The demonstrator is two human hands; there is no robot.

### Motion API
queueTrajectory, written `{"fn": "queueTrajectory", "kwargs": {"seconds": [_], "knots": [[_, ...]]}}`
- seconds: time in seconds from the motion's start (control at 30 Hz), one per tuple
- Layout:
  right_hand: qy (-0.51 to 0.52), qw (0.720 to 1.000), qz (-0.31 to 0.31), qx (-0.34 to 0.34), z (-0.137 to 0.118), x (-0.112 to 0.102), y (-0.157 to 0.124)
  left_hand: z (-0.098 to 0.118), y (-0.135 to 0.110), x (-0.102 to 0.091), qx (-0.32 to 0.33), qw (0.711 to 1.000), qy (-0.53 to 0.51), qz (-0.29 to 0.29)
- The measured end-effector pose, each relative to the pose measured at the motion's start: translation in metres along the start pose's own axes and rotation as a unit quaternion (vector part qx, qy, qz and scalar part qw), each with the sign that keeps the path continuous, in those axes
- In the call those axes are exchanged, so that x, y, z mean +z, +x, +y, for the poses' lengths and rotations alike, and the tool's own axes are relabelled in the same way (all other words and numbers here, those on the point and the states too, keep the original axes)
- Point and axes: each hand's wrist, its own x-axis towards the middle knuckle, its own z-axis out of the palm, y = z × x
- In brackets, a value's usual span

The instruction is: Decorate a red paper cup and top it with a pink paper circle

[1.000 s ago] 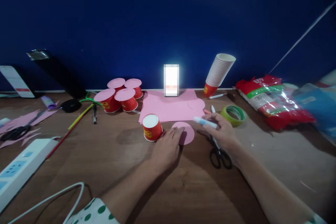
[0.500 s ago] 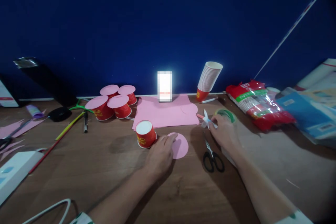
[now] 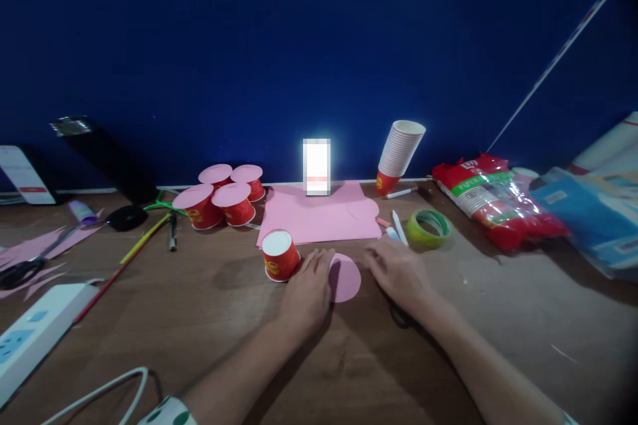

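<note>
My left hand [image 3: 310, 289] lies on the table with its fingers stretched out, holding nothing. Its fingertips reach the left edge of a pink paper circle [image 3: 347, 277]. Right beside it, an upside-down red paper cup [image 3: 280, 257] stands with its white base up. To the right of the circle is my right hand [image 3: 396, 273], its fingers loosely bent and nothing seen in them. Beneath that hand, only a bit of the black scissor handles [image 3: 401, 317] shows. Just beyond its knuckles lie a white pen [image 3: 399, 227] and a roll of green tape [image 3: 428, 229].
Several red cups topped with pink discs [image 3: 232, 202] stand at the back left. Pink paper sheets [image 3: 314, 222] lie before a glowing phone [image 3: 316, 169]. A leaning cup stack [image 3: 400, 156], a red package [image 3: 498, 202] and a power strip [image 3: 40, 329] surround the work area.
My right hand has left the pens and tape and moved left and toward me, over the scissors. The pens now lie free on the table. My left hand stays by the circle.
</note>
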Motion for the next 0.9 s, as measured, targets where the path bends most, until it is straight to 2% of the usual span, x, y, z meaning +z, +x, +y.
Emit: {"fn": "queueTrajectory", "kwargs": {"seconds": [0.1, 0.17, 0.43, 0.67, 0.8, 0.9], "knots": [[0.026, 0.993, -0.117, -0.009, -0.012, 0.008, -0.002, 0.002, 0.000, -0.003, -0.014, 1.000, 0.006, -0.009], [0.039, 0.989, -0.144, 0.007, -0.014, 0.009, -0.002, 0.002, 0.000, -0.004, -0.016, 1.000, 0.006, -0.006], [0.100, 0.979, -0.168, 0.051, -0.012, 0.006, -0.001, 0.001, 0.001, -0.008, -0.008, 0.995, -0.097, -0.004], [0.183, 0.968, -0.139, 0.103, -0.009, 0.012, -0.003, -0.003, 0.000, -0.012, 0.052, 0.962, -0.256, 0.074], [0.277, 0.939, -0.135, 0.152, -0.004, 0.016, -0.001, 0.002, -0.002, -0.013, 0.015, 0.931, -0.347, 0.115], [0.396, 0.896, -0.149, 0.134, 0.002, 0.013, 0.001, 0.006, -0.002, -0.013, -0.032, 0.892, -0.432, 0.130]]}}
